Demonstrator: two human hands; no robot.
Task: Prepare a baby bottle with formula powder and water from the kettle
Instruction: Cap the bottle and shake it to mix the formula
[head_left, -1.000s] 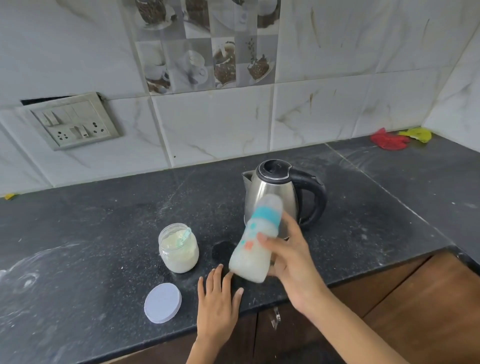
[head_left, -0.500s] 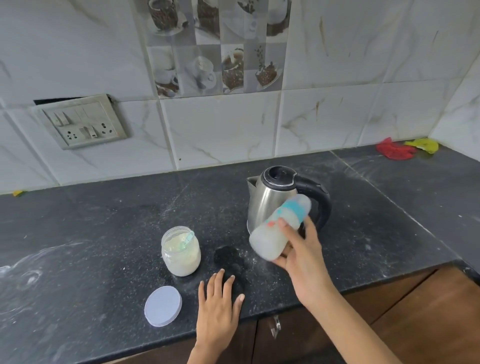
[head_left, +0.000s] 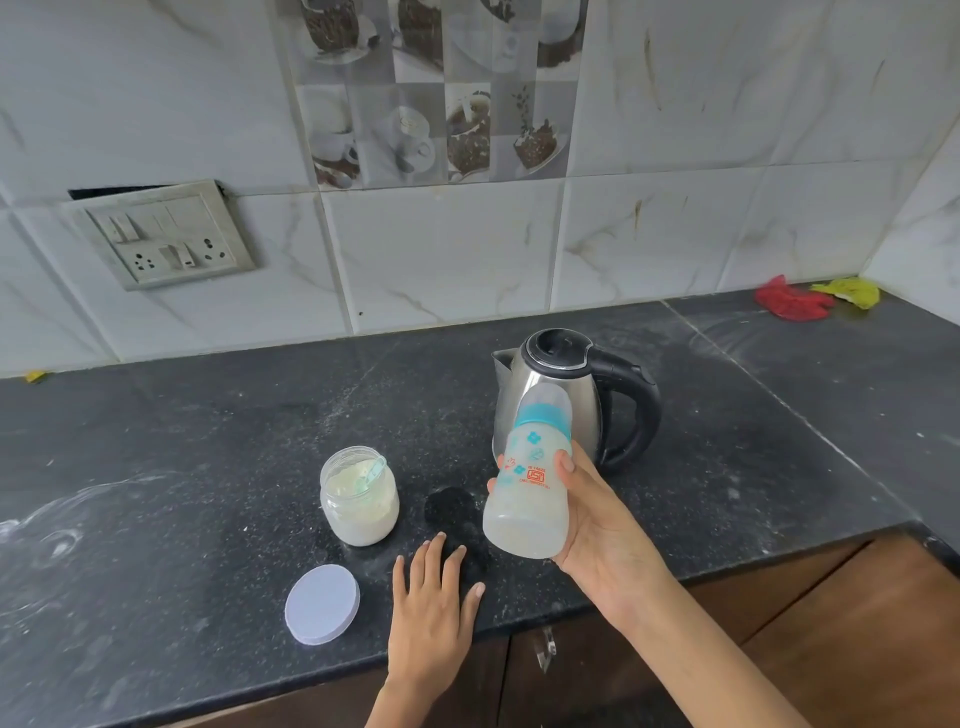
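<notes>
Baby bottle (head_left: 530, 478): capped, milky liquid inside, held above the counter (head_left: 208, 467) before the kettle (head_left: 561, 400).
Right hand (head_left: 597, 525): fingers wrapped around the bottle.
Left hand (head_left: 431, 608): laid flat, fingers spread.
Formula jar (head_left: 359, 501): uncovered, scoop inside.

The baby bottle (head_left: 530, 483) hides part of the kettle (head_left: 561, 400).

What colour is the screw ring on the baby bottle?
Teal; the ring sits below the clear cap on the bottle, shown in the head view.
</notes>
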